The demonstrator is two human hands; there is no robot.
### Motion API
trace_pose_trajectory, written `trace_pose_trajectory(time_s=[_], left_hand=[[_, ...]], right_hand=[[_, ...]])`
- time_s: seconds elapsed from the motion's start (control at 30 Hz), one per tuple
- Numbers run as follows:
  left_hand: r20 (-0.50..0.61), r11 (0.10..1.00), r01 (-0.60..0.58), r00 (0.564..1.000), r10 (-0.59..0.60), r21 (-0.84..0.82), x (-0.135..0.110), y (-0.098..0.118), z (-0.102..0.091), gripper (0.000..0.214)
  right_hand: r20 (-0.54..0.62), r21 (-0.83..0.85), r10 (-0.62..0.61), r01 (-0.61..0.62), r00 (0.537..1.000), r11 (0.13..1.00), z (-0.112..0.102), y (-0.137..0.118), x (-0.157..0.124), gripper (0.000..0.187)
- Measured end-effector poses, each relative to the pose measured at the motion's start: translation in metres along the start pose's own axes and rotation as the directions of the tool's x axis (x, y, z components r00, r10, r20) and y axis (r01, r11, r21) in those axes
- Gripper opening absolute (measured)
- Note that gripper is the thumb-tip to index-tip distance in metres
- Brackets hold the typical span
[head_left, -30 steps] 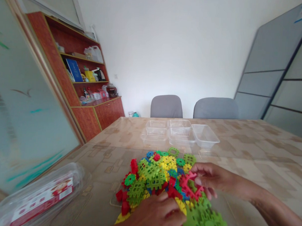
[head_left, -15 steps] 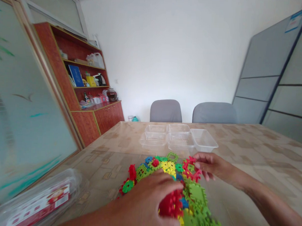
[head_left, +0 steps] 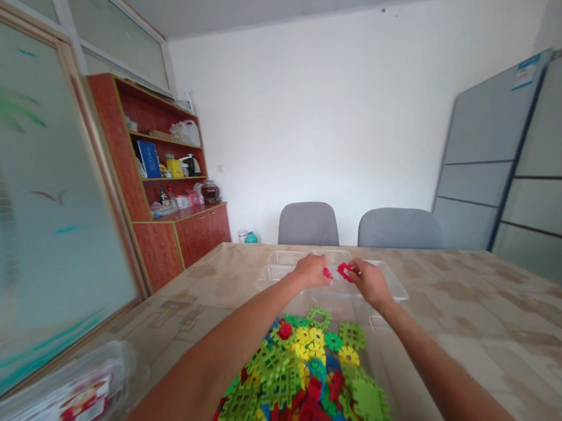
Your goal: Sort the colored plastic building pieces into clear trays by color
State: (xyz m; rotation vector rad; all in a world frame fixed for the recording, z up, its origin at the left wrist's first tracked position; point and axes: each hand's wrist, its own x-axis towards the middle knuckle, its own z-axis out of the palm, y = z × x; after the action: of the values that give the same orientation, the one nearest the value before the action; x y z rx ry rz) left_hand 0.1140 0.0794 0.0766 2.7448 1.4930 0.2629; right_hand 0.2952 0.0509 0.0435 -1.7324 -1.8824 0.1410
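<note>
Both my arms reach forward over the clear plastic containers (head_left: pixel 396 291) at the table's middle. My left hand (head_left: pixel 312 269) is closed on a small red plastic piece (head_left: pixel 327 274). My right hand (head_left: pixel 370 281) is closed on another red piece (head_left: pixel 345 271). The two hands are close together, their red pieces almost touching above the containers. Nearer to me lies a heap of interlocking plastic pieces (head_left: pixel 311 373) in green, yellow, red and blue, between my forearms.
The patterned beige table (head_left: pixel 481 318) stretches right and far. A clear plastic case with a red label (head_left: pixel 82 394) lies at the near left. Two grey chairs (head_left: pixel 308 223) stand behind the table. A wooden shelf unit (head_left: pixel 166 174) is at the left.
Both hands left the heap with red pieces and moved forward to above the clear containers. The camera tilted up.
</note>
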Motion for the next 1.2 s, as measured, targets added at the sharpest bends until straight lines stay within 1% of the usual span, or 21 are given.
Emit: trace_pose_trajectory(time_s=[0.07, 0.17, 0.27, 0.37, 0.47, 0.53, 0.6, 0.7, 0.73, 0.8, 0.83, 0.9, 0.97, 1.0, 1.03, 1.07, 1.13, 1.2], left_hand=[[0.039, 1.000, 0.005, 0.999, -0.006, 0.005, 0.007, 0.003, 0.008, 0.028], [0.061, 1.000, 0.006, 0.998, -0.006, -0.001, 0.010, 0.002, 0.015, 0.028], [0.037, 1.000, 0.004, 0.999, -0.003, -0.025, 0.005, -0.006, 0.014, 0.028], [-0.022, 0.998, -0.003, 1.000, 0.001, -0.069, -0.010, -0.014, 0.007, 0.028], [-0.080, 0.990, -0.039, 0.996, 0.028, -0.137, -0.041, -0.015, -0.001, 0.028], [-0.094, 0.977, -0.093, 0.993, 0.076, -0.194, -0.071, -0.013, -0.007, 0.029], [-0.080, 0.952, -0.166, 0.985, 0.150, -0.256, -0.109, -0.010, -0.012, 0.029], [-0.021, 0.892, -0.260, 0.962, 0.272, -0.371, -0.166, -0.006, -0.020, 0.031], [0.021, 0.881, -0.255, 0.958, 0.287, -0.399, -0.182, -0.004, -0.022, 0.034], [0.126, 0.868, -0.236, 0.939, 0.319, -0.437, -0.208, 0.001, -0.024, 0.046], [0.174, 0.867, -0.229, 0.926, 0.334, -0.443, -0.218, 0.003, -0.024, 0.053], [0.238, 0.865, -0.241, 0.898, 0.371, -0.439, -0.229, 0.009, -0.020, 0.065], [0.258, 0.865, -0.267, 0.880, 0.399, -0.425, -0.232, 0.013, -0.015, 0.070], [0.248, 0.862, -0.282, 0.879, 0.408, -0.421, -0.233, 0.014, -0.012, 0.071], [0.232, 0.859, -0.296, 0.879, 0.416, -0.419, -0.232, 0.015, -0.010, 0.071], [0.210, 0.854, -0.309, 0.882, 0.422, -0.419, -0.232, 0.015, -0.008, 0.070], [0.175, 0.848, -0.323, 0.888, 0.425, -0.420, -0.231, 0.015, -0.007, 0.064], [0.161, 0.850, -0.318, 0.896, 0.414, -0.419, -0.230, 0.016, -0.008, 0.053]], right_hand=[[0.034, -0.069, 0.002, 0.000, 0.999, 0.998, 0.007, -0.007, 0.001, 0.022], [0.105, -0.139, -0.007, 0.022, 0.994, 0.990, 0.013, -0.015, -0.002, 0.025], [0.161, -0.172, -0.016, 0.043, 0.987, 0.984, 0.014, -0.020, -0.008, 0.024], [0.176, -0.164, -0.042, 0.071, 0.983, 0.984, 0.007, -0.019, -0.014, 0.021], [0.197, -0.102, -0.116, 0.138, 0.973, 0.985, -0.006, -0.016, -0.025, 0.017], [0.239, -0.019, -0.200, 0.211, 0.950, 0.977, -0.018, -0.015, -0.039, 0.017], [0.307, 0.084, -0.297, 0.285, 0.904, 0.955, -0.029, -0.015, -0.058, 0.019], [0.420, 0.228, -0.409, 0.342, 0.810, 0.911, -0.042, -0.020, -0.095, 0.017], [0.459, 0.268, -0.428, 0.337, 0.779, 0.902, -0.046, -0.024, -0.107, 0.017], [0.503, 0.323, -0.439, 0.309, 0.744, 0.894, -0.050, -0.031, -0.132, 0.013], [0.514, 0.340, -0.441, 0.298, 0.736, 0.892, -0.052, -0.035, -0.144, 0.014], [0.522, 0.350, -0.456, 0.307, 0.721, 0.885, -0.050, -0.043, -0.162, 0.029], [0.534, 0.337, -0.489, 0.357, 0.690, 0.871, -0.044, -0.049, -0.172, 0.046], [0.542, 0.321, -0.498, 0.381, 0.677, 0.867, -0.040, -0.051, -0.175, 0.050], [0.534, 0.301, -0.501, 0.401, 0.681, 0.865, -0.035, -0.053, -0.176, 0.051], [0.515, 0.283, -0.501, 0.414, 0.695, 0.865, -0.029, -0.054, -0.175, 0.048], [0.456, 0.270, -0.504, 0.426, 0.733, 0.864, -0.018, -0.055, -0.171, 0.036], [0.411, 0.284, -0.516, 0.433, 0.751, 0.856, -0.009, -0.055, -0.168, 0.023]])
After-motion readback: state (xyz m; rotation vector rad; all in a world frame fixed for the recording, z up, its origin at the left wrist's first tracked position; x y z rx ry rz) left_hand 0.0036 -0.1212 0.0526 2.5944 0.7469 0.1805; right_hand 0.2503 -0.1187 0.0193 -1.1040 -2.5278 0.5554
